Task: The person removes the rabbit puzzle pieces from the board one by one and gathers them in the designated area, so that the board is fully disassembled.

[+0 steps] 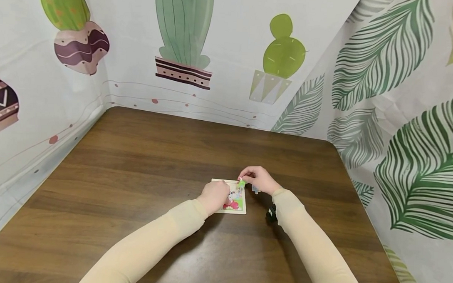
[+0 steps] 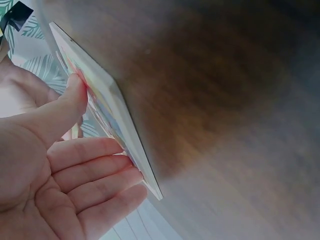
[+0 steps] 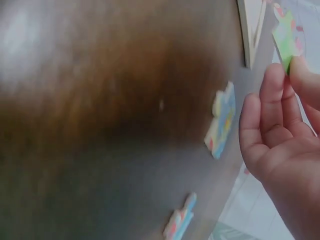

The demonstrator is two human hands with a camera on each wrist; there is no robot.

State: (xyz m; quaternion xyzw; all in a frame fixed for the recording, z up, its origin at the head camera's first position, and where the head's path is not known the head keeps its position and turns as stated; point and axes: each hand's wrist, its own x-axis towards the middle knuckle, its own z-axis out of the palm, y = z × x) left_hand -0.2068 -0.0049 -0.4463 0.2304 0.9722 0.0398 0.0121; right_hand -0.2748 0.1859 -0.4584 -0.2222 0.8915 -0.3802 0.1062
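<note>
A small jigsaw board (image 1: pixel 239 212) with a pale frame lies flat on the table, its picture colourful with pink and green parts. My left hand (image 1: pixel 215 195) rests over its left part; in the left wrist view the thumb (image 2: pixel 75 97) touches the picture and the loosely extended fingers (image 2: pixel 107 167) lie along the board's edge. My right hand (image 1: pixel 260 179) pinches a green jigsaw piece (image 3: pixel 285 40) between thumb and fingertips, raised above the board's upper right corner. Two loose jigsaw pieces, a blue-yellow one (image 3: pixel 223 120) and a blue-red one (image 3: pixel 179 221), lie beside the board under the right hand.
The brown wooden table (image 1: pixel 154 164) stretches around the board. A small black device (image 1: pixel 271 214) sits at my right wrist. Cloth printed with cacti and leaves (image 1: pixel 228 104) hangs along the table's back and sides.
</note>
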